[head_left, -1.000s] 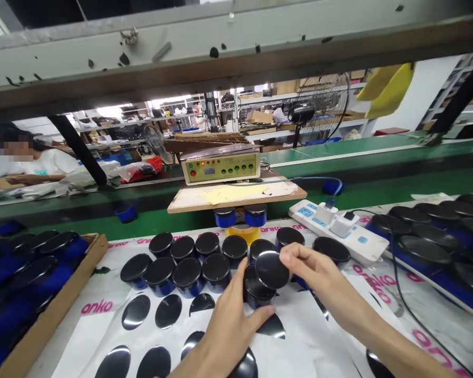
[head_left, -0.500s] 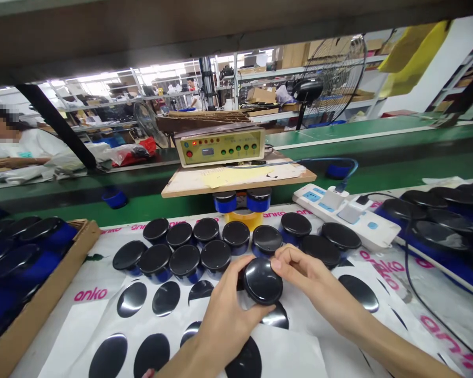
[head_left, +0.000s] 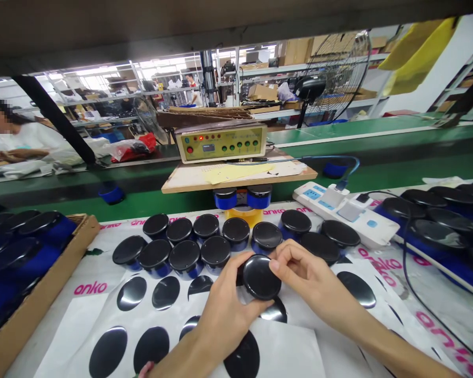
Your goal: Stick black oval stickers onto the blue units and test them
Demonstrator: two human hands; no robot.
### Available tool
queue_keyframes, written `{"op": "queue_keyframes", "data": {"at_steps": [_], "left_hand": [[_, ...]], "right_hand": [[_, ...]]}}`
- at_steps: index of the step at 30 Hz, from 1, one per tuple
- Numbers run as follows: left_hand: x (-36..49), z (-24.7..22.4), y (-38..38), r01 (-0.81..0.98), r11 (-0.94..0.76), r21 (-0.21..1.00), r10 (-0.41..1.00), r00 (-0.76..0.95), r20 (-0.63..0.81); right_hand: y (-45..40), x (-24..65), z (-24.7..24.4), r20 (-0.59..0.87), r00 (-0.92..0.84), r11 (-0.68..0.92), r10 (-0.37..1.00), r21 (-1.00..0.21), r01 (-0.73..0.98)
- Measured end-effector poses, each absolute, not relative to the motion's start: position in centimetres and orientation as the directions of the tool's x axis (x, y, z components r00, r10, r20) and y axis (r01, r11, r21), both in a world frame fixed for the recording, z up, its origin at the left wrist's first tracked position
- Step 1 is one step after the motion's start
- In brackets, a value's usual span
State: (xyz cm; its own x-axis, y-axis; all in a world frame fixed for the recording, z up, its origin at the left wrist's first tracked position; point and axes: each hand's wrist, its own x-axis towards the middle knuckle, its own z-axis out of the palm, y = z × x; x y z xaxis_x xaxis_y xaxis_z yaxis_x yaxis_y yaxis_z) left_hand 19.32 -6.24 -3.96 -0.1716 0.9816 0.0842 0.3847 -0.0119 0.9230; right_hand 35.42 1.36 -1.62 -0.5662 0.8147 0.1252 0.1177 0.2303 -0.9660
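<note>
A round unit with a glossy black top [head_left: 262, 278] is held over the white sheets, its top facing the camera. My left hand [head_left: 229, 304] wraps round its left side and lower edge, thumb below. The fingers of my right hand [head_left: 299, 265] are pinched together at its upper right rim; whether they hold anything thin is hidden. Beneath lie white sheets [head_left: 286, 349] with black discs [head_left: 151, 349] on them. Behind my hands stand two rows of blue round units with black tops [head_left: 184, 255].
A cardboard box [head_left: 43, 281] of blue units is at the left, and more units [head_left: 437, 233] stand at the right. A power strip [head_left: 378, 231] with cables lies at the back right. A control box [head_left: 223, 144] sits on a wooden board. A person [head_left: 19, 136] is at the far left.
The view has shifted slightly. Both hands keep nearly the same place around the round unit, and my right fingertips stay at its rim.
</note>
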Motion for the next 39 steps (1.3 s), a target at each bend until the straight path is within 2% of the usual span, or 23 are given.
{"op": "queue_keyframes", "data": {"at_steps": [6, 14, 19, 22, 25, 27, 29, 31, 34, 36, 39], "left_hand": [[19.3, -3.8, -6.3, 0.39, -0.022, 0.921, 0.981, -0.168, 0.094], [19.3, -3.8, -6.4, 0.42, -0.036, 0.907, 0.978, -0.174, 0.12], [19.3, -4.2, -6.5, 0.49, -0.093, 0.867, 0.97, -0.151, 0.19], [19.3, -4.5, -6.6, 0.53, -0.124, 0.839, 0.964, -0.137, 0.228], [19.2, -4.5, -6.5, 0.554, -0.112, 0.825, 0.965, -0.137, 0.224], [19.2, -4.4, -6.3, 0.564, -0.08, 0.822, 0.972, -0.139, 0.19], [19.1, -4.4, -6.2, 0.579, -0.092, 0.81, 0.975, -0.113, 0.191], [18.9, -4.6, -6.1, 0.611, -0.166, 0.774, 0.968, -0.05, 0.247], [18.5, -4.7, -6.0, 0.654, -0.282, 0.702, 0.946, 0.066, 0.318], [18.2, -4.5, -6.0, 0.646, -0.325, 0.69, 0.938, 0.126, 0.324], [17.6, -2.9, -6.2, 0.593, -0.353, 0.724, 0.928, 0.125, 0.35]], "right_hand": [[1.2, 35.3, -1.9, 0.19, -0.531, 0.326, 0.826, -0.929, 0.175], [0.6, 35.4, -1.4, 0.293, -0.517, 0.513, 0.804, -0.783, 0.353], [0.6, 35.4, -0.7, 0.241, -0.528, 0.483, 0.814, -0.785, 0.388], [1.0, 35.4, -0.8, 0.115, -0.537, 0.372, 0.836, -0.837, 0.4], [1.8, 35.5, -1.0, 0.005, -0.525, 0.303, 0.851, -0.822, 0.483], [2.0, 35.7, -0.8, 0.048, -0.475, 0.323, 0.879, -0.794, 0.516], [1.6, 35.9, -0.1, 0.122, -0.484, 0.369, 0.867, -0.808, 0.459], [0.3, 36.1, 1.0, 0.13, -0.656, 0.452, 0.743, -0.82, 0.35], [-2.5, 36.1, 1.9, 0.059, -0.943, 0.675, 0.328, -0.713, 0.19], [-3.9, 35.6, 1.5, 0.036, -0.992, 0.812, 0.121, -0.578, 0.079], [-4.7, 34.5, 0.1, 0.035, -0.999, 0.886, 0.023, -0.464, 0.004]]}}
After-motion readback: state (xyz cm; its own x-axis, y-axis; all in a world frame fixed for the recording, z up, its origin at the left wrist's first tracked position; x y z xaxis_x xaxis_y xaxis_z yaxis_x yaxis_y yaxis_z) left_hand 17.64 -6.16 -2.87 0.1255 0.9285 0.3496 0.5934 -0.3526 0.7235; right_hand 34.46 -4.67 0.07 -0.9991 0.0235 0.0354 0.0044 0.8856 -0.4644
